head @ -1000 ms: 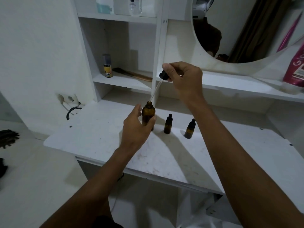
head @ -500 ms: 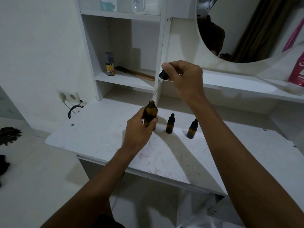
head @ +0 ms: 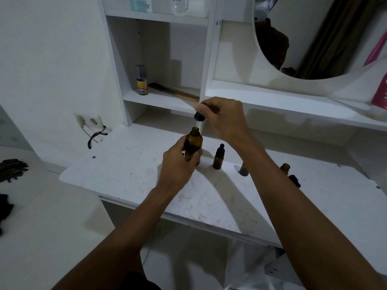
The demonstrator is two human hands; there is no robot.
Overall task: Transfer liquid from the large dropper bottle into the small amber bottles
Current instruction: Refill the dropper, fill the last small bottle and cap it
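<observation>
My left hand (head: 178, 164) grips the large amber bottle (head: 193, 143), which stands uncapped on the white desk (head: 134, 164). My right hand (head: 224, 120) pinches the black dropper cap (head: 199, 117) just above the bottle's mouth, with the glass pipette reaching down into the neck. A small capped amber bottle (head: 218, 156) stands to the right. A second small bottle (head: 244, 169) is half hidden behind my right forearm. Further right, a third small bottle (head: 284, 168) stands open beside a loose black dropper cap (head: 294, 180).
A shelf unit rises behind the desk, holding a small spray can (head: 141, 80) and a comb (head: 173, 92). A round mirror (head: 314, 38) hangs at upper right. A wall socket (head: 90, 120) with a black cable is at left.
My right hand has lowered the dropper toward the large bottle, so the pipette now enters its neck. My left hand closed around the bottle. The view shifted, showing more bottles at right.
</observation>
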